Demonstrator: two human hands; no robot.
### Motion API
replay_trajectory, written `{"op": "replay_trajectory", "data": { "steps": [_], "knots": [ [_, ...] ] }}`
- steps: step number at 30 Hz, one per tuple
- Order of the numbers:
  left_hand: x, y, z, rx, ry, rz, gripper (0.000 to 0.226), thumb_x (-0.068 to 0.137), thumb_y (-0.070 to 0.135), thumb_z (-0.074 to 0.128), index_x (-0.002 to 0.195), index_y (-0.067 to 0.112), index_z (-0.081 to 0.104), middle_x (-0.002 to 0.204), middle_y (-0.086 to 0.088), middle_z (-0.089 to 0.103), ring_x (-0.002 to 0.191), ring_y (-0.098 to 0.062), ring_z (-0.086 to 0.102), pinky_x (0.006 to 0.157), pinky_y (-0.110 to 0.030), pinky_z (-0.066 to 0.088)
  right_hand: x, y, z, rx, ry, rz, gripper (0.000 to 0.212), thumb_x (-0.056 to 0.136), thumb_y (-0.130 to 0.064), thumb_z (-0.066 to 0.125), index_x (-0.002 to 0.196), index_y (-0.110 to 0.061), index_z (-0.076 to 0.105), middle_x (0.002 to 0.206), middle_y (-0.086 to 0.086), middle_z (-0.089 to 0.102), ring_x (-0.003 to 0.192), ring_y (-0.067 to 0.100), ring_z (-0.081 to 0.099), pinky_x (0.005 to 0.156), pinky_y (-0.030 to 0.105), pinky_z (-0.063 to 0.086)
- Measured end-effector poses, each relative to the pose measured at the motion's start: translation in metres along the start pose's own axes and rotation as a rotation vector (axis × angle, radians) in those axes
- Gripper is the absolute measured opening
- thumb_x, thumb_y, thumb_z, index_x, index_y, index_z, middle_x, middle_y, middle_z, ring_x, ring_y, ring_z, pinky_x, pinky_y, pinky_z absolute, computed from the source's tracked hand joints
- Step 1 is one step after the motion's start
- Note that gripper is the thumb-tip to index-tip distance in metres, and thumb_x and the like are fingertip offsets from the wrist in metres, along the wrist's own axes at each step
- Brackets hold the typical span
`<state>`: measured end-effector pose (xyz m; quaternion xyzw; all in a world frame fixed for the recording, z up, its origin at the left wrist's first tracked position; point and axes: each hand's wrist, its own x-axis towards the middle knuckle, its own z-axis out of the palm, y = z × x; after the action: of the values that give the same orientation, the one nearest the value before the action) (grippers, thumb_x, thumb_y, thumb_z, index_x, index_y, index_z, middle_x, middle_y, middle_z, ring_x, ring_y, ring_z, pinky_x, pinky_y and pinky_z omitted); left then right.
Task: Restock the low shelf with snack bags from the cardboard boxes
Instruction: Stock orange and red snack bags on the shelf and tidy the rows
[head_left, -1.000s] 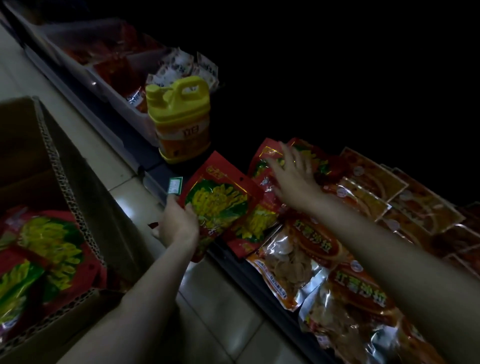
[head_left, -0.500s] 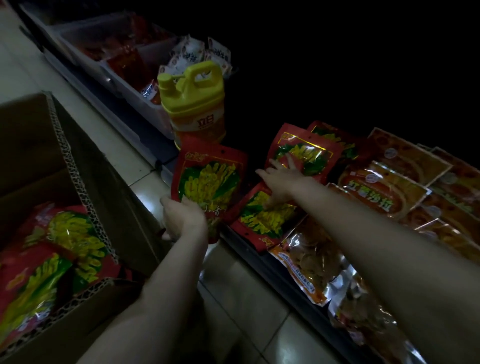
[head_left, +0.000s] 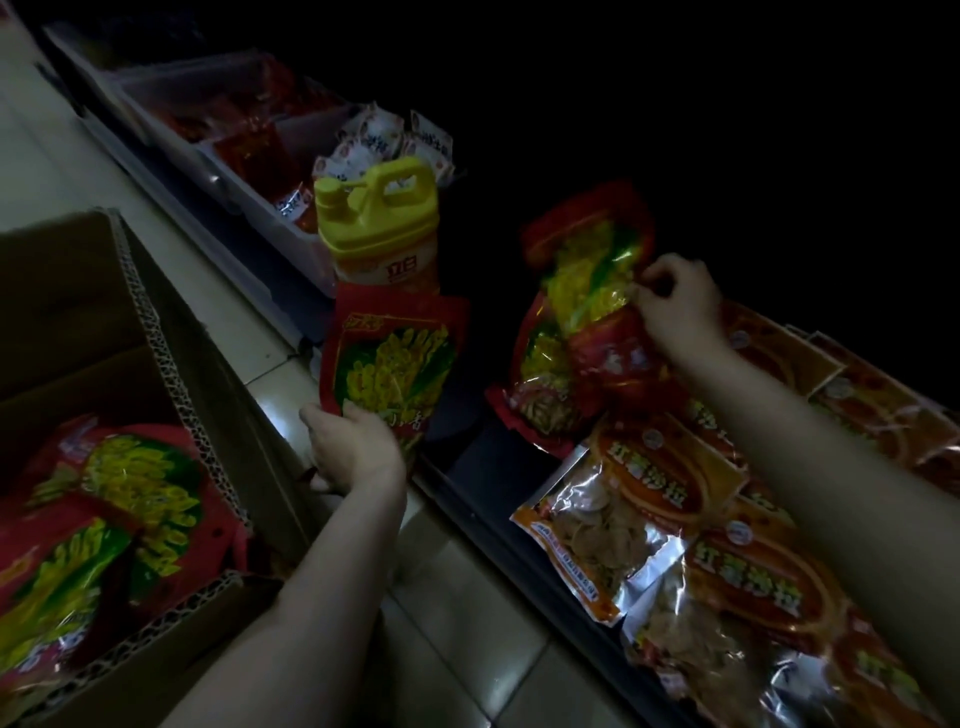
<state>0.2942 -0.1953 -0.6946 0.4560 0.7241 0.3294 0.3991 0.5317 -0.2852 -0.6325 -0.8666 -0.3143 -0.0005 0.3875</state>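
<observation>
Just in front of the yellow jug (head_left: 378, 223), the left hand (head_left: 358, 449) has its grip curled round the bottom edge of a red snack bag (head_left: 390, 364), thumb on the printed face, and holds it upright so that its top edge overlaps the jug's label. To the right of the jug, the right hand (head_left: 678, 306) has its fingers bent and pinches the side of a tilted red bag (head_left: 587, 265), lifted at the dark back of the low shelf (head_left: 467, 452). Below that grip more red bags (head_left: 545, 395) lean in a loose heap against it, one showing its red back. Further right of the jug, and nearer the camera, orange bags (head_left: 644, 499) with clear windows lie overlapping across the shelf, some hanging past its front edge. Left of the jug, across a strip of tiled floor (head_left: 457, 597), an open cardboard box (head_left: 171, 332) holds more red bags (head_left: 130, 499) of the same print. Behind the jug, pale bins (head_left: 249, 192) carry red packets and small white packets (head_left: 379, 140).
</observation>
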Motion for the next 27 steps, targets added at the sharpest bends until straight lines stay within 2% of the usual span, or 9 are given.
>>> {"op": "replay_trajectory", "data": {
  "steps": [2,5,8,10,12,16,19,21,27],
  "knots": [
    [0.000,0.001,-0.001,-0.022,-0.002,0.007,0.025,0.099,0.019,0.039,0.118,0.005,0.045,0.121,-0.016,0.056,0.117,-0.034,0.048,0.104,-0.042,0.022,-0.006,0.013,0.020,0.195,0.029,0.295,0.018,0.085,-0.011,0.062,0.072,-0.018,0.053,0.096,0.010,0.057,0.092,0.026,0.057,0.074,0.026,0.038],
    [0.000,-0.001,-0.001,-0.021,-0.033,0.029,0.025,0.098,0.018,0.039,0.118,0.004,0.046,0.116,-0.015,0.056,0.112,-0.032,0.049,0.098,-0.038,0.027,-0.038,0.030,0.057,0.399,-0.008,0.543,0.020,0.087,-0.009,0.060,0.073,-0.018,0.049,0.088,0.009,0.056,0.084,0.022,0.053,0.071,0.032,0.041],
    [0.000,-0.008,0.006,0.009,-0.129,0.116,0.023,0.097,0.017,0.040,0.116,0.006,0.048,0.095,-0.006,0.052,0.093,-0.026,0.052,0.083,-0.034,0.034,-0.066,0.039,0.083,0.428,-0.034,0.603,0.021,0.090,-0.011,0.059,0.073,-0.018,0.048,0.084,0.006,0.055,0.085,0.024,0.055,0.077,0.036,0.046],
    [0.000,-0.013,0.013,0.057,-0.230,0.155,0.015,0.096,0.018,0.042,0.107,0.011,0.049,0.086,-0.002,0.051,0.087,-0.026,0.052,0.089,-0.034,0.038,-0.076,0.037,0.087,0.361,-0.043,0.577,0.012,0.090,-0.012,0.059,0.084,-0.012,0.050,0.090,0.006,0.055,0.088,0.024,0.055,0.078,0.033,0.044],
    [0.003,-0.018,0.023,0.126,-0.345,0.156,0.005,0.095,0.019,0.043,0.099,0.018,0.045,0.090,-0.004,0.052,0.095,-0.030,0.054,0.100,-0.046,0.038,-0.080,0.037,0.081,0.256,0.030,0.511,0.012,0.088,-0.011,0.061,0.090,-0.010,0.049,0.101,0.008,0.053,0.094,0.024,0.054,0.078,0.026,0.042],
    [0.005,-0.025,0.036,0.305,-0.557,0.113,0.014,0.090,0.014,0.048,0.103,0.013,0.049,0.102,-0.015,0.060,0.100,-0.035,0.058,0.094,-0.047,0.046,-0.084,0.037,0.053,0.024,0.016,0.130,0.020,0.087,-0.007,0.061,0.103,-0.006,0.048,0.123,0.006,0.036,0.101,0.015,0.043,0.068,-0.001,0.030],
    [0.006,-0.028,0.043,0.332,-0.531,0.083,0.018,0.087,0.013,0.049,0.105,0.012,0.052,0.102,-0.016,0.061,0.101,-0.035,0.057,0.096,-0.046,0.044,-0.065,0.045,0.049,-0.255,-0.236,-0.273,0.041,0.087,-0.008,0.060,0.126,-0.007,0.048,0.145,0.010,0.029,0.133,0.023,0.030,0.101,0.020,0.028],
    [0.008,-0.029,0.039,0.325,-0.419,0.050,0.012,0.088,0.014,0.047,0.099,0.014,0.049,0.099,-0.015,0.059,0.101,-0.035,0.056,0.100,-0.047,0.039,-0.051,0.049,0.058,-0.382,-0.460,-0.393,0.059,0.087,-0.012,0.061,0.141,-0.013,0.036,0.155,0.007,0.015,0.143,0.025,0.012,0.117,0.037,0.015],
    [0.022,-0.027,0.020,0.274,-0.075,0.018,0.027,0.093,0.018,0.042,0.117,0.008,0.049,0.118,-0.016,0.058,0.116,-0.035,0.048,0.105,-0.044,0.023,-0.050,0.024,0.094,-0.594,-0.866,-0.534,0.096,0.077,-0.050,0.068,0.150,-0.029,0.011,0.157,-0.001,-0.015,0.144,0.023,-0.016,0.116,0.048,-0.008]
  ]
}}
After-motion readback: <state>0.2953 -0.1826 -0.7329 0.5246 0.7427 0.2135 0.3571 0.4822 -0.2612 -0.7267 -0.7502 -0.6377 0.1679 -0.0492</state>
